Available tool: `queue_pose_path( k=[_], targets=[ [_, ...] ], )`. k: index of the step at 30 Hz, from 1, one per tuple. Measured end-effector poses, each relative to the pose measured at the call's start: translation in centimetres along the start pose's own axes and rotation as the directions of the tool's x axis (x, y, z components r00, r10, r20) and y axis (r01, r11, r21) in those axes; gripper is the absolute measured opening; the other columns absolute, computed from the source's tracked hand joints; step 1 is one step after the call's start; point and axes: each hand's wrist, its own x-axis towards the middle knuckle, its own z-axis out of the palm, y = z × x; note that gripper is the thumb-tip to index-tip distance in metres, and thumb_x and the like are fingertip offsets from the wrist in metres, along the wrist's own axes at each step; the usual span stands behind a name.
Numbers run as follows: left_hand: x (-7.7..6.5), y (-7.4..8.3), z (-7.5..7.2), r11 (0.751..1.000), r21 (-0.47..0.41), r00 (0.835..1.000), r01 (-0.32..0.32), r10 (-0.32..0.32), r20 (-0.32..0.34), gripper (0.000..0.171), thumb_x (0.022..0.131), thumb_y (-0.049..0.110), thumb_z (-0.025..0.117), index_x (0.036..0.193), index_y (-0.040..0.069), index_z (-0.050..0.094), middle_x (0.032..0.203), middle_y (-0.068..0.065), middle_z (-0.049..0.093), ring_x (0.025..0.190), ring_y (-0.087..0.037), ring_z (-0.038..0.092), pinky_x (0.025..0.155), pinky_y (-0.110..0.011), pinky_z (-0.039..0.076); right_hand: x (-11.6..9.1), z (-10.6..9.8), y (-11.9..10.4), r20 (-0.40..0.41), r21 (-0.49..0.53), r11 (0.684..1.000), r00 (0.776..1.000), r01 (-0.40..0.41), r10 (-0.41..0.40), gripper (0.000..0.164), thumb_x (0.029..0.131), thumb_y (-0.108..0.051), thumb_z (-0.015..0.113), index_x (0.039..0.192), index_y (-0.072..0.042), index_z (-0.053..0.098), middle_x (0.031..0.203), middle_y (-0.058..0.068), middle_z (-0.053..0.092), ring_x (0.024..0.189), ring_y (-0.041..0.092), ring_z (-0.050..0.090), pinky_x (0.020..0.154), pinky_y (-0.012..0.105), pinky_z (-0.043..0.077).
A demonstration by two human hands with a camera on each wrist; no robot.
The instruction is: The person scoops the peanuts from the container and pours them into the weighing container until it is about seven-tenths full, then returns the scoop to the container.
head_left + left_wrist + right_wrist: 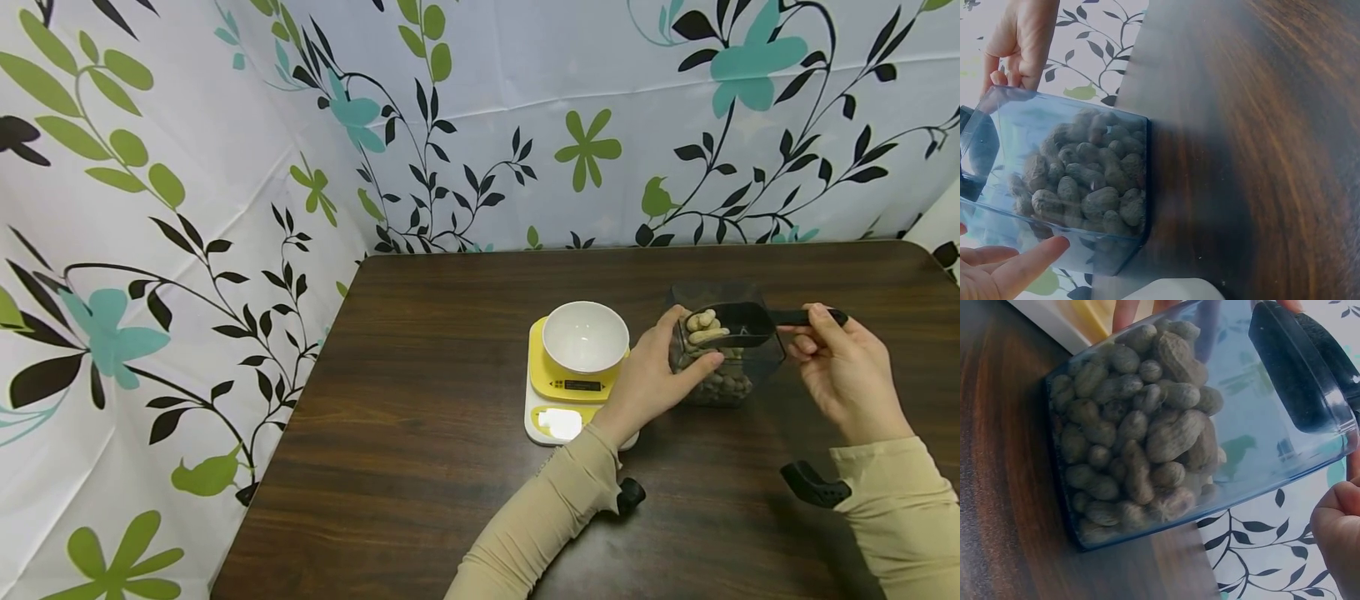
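Observation:
My left hand (651, 379) holds a clear plastic container (763, 365) by its left side, thumb toward me and fingers at the far side. Unshelled peanuts (1172, 434) fill its lower part. In my right hand (847, 375) is the handle of a black scoop (742, 321), whose head lies in the container's mouth. A few peanuts show beside the scoop head at the upper left of the container. In the left wrist view the left fingertips (1054, 247) touch the container wall.
Left of the container, a white bowl (586, 337) stands on a yellow and white kitchen scale (536, 387) with a small display. The dark wooden table (412, 417) ends at a patterned curtain (480, 125) behind and to the left.

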Motion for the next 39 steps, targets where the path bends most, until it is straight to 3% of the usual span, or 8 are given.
queue_pose_path(
  k=[8,15,21,27,32,39],
  targets=[
    [-0.1,0.7,-1.2,0.999,-0.019,1.0,0.028,-0.028,0.002,0.078,0.087,0.059,0.051,0.15,0.031,0.013,0.147,0.003,0.037,0.132,-0.012,0.043,0.1,-0.031,0.045,0.3,1.0,-0.3,0.003,0.03,0.999,1.0,0.03,-0.031,0.015,0.095,-0.004,0.047,0.099,0.005,0.058,0.075,0.015,0.065,0.059,0.017,0.044,0.059,0.027,0.037],
    [0.3,1.1,-2.8,0.999,0.045,0.998,-0.021,0.024,-0.057,0.078,0.088,0.057,0.051,0.15,0.029,0.013,0.15,0.005,0.034,0.134,-0.01,0.039,0.103,-0.028,0.042,0.8,2.2,-0.5,-0.005,-0.054,0.996,0.997,0.072,-0.073,0.016,0.094,-0.007,0.05,0.105,0.002,0.056,0.075,0.01,0.058,0.062,0.016,0.044,0.06,0.026,0.034],
    [0.4,0.9,-4.6,0.995,0.101,0.993,-0.023,0.034,-0.109,0.083,0.085,0.06,0.053,0.15,0.028,0.013,0.151,0.004,0.03,0.138,-0.013,0.035,0.108,-0.032,0.037,1.4,3.7,-0.6,0.053,0.03,0.997,0.996,0.069,-0.07,0.016,0.095,-0.004,0.046,0.105,0.005,0.054,0.075,0.013,0.057,0.062,0.017,0.044,0.059,0.027,0.032],
    [0.3,-0.2,-6.3,0.985,0.17,0.985,0.002,0.028,-0.172,0.087,0.083,0.062,0.055,0.151,0.025,0.014,0.153,0.001,0.029,0.14,-0.016,0.031,0.113,-0.036,0.03,2.2,5.5,-0.1,0.089,0.061,0.998,0.996,0.017,-0.022,0.015,0.095,-0.004,0.046,0.103,0.005,0.054,0.077,0.014,0.061,0.061,0.017,0.043,0.059,0.027,0.034],
    [0.1,-1.9,-7.2,0.986,0.161,0.978,0.047,-0.013,-0.208,0.088,0.082,0.06,0.058,0.15,0.023,0.016,0.154,-0.003,0.026,0.141,-0.021,0.028,0.115,-0.045,0.023,2.7,6.7,1.0,0.074,0.003,1.0,0.997,-0.011,0.011,0.013,0.093,-0.005,0.05,0.103,0.002,0.055,0.078,0.011,0.059,0.063,0.015,0.044,0.061,0.026,0.037],
    [-0.8,-4.5,-7.7,0.985,0.094,0.963,0.142,-0.116,-0.243,0.09,0.079,0.062,0.061,0.15,0.025,0.019,0.156,-0.005,0.02,0.142,-0.028,0.026,0.115,-0.054,0.016,2.9,7.7,2.5,0.092,-0.05,0.998,0.995,-0.032,0.036,0.011,0.092,-0.005,0.052,0.1,0.001,0.056,0.079,0.01,0.061,0.063,0.013,0.045,0.059,0.024,0.038]
  ],
)
